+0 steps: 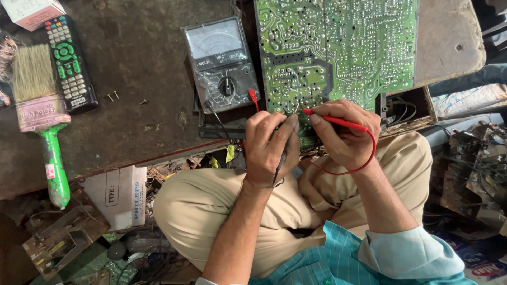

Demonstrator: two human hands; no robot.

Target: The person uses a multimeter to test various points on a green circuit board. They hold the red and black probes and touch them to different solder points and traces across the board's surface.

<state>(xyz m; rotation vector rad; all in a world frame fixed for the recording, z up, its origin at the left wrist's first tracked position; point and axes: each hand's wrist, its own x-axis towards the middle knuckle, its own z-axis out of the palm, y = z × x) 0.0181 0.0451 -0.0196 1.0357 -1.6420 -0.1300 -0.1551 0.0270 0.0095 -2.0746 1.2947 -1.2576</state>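
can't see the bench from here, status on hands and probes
Left hand gripping black probe, right hand gripping red probe. Both tips on green circuit board. Meter alongside, nothing blocking.

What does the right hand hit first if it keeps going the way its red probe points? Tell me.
The right hand aims the red probe up and left. Its tip already looks to be at the near edge of the green circuit board, so the board comes first, though depth is unclear.

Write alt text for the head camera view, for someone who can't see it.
Seen from above, a seated person's right hand holds a red test probe and the left hand a black probe, both tips at the near edge of a green circuit board. An analog multimeter, paintbrush and remote control lie on the worn workbench.
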